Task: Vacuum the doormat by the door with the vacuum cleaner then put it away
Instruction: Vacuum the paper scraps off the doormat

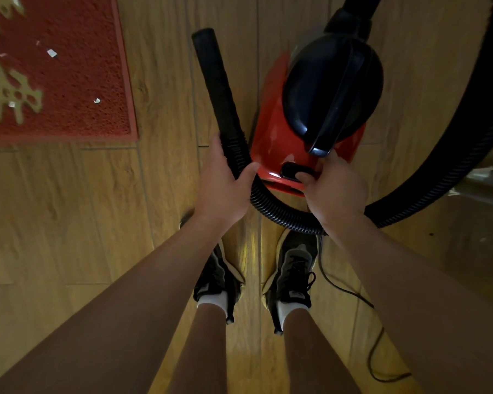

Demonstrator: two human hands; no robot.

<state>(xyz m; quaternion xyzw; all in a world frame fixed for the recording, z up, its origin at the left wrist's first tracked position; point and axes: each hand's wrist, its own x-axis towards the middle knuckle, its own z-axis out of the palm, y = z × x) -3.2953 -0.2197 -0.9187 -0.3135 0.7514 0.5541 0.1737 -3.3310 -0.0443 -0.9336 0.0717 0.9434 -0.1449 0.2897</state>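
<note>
On wood-plank floor, red doormat lies near vacuum cleaner.

Your left hand and right hand are bare, as are your left forearm and right forearm. Your left shin and right shin are bare too. You wear a low black-and-grey lace-up left trainer with a pale cream sole and a matching right trainer, its black laces looping to the side. A short white left sock and a short white right sock show above the collars.
</note>
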